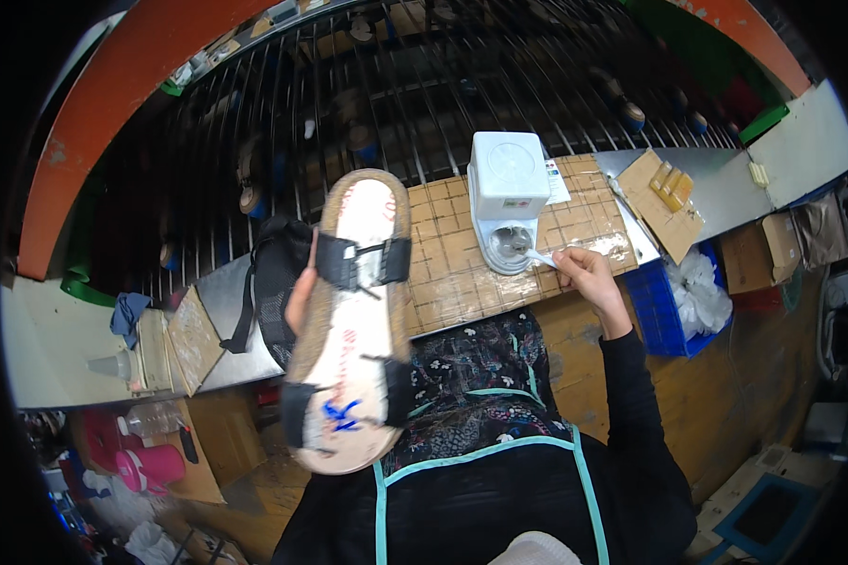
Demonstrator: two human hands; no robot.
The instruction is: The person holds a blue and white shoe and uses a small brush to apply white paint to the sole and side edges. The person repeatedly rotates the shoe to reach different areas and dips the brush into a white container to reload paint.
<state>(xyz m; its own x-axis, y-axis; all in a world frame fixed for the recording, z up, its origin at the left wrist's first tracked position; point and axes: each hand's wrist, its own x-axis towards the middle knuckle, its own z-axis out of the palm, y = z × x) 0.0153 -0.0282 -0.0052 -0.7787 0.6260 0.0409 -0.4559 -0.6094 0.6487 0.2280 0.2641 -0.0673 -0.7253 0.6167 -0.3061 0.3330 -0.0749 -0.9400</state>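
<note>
My left hand (300, 299) grips a sandal (353, 334) at its left edge, mostly hidden behind it. The sandal is held up near the camera, its long pale face toward me, with a brown rim, two pairs of black strap pieces, red print and a blue mark. My right hand (586, 275) pinches a slim white-handled tool (540, 257). The tool's far end reaches into the round clear cup (513, 242) at the foot of a white dispenser (509, 179); its tip cannot be made out.
Beneath the dispenser lies a tape-covered cardboard sheet (452, 254). Behind runs a rack of metal bars (415, 113) carrying several shoes. A black bag (283, 273) sits left, yellow blocks (671, 185) on cardboard right. A blue crate (652, 311) stands below the right side.
</note>
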